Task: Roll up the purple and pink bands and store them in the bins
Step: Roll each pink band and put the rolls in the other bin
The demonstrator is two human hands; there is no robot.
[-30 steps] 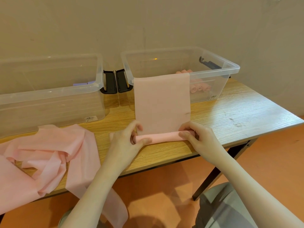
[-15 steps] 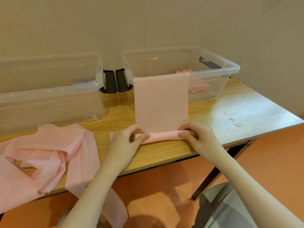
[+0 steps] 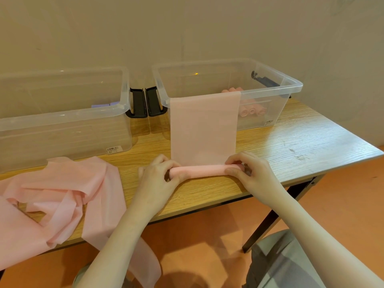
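A pink band [image 3: 203,125] lies flat on the wooden table, its far end draped over the front rim of the right clear bin [image 3: 291,88]. Its near end is wound into a roll [image 3: 199,171]. My left hand [image 3: 158,179] pinches the roll's left end and my right hand [image 3: 251,171] pinches its right end. Several rolled pink bands [image 3: 251,110] lie inside the right bin. The left clear bin [image 3: 62,119] holds purple rolls [image 3: 101,105], only partly visible.
A heap of loose pink bands [image 3: 60,196] lies on the table's left, with one strip hanging off the front edge. Black bin latches [image 3: 145,101] sit between the bins. The table's front edge [image 3: 207,206] runs just below my hands; orange floor lies beneath.
The roll has moved a little farther from me and grown thicker as both hands wound it; the flat part of the band is shorter.
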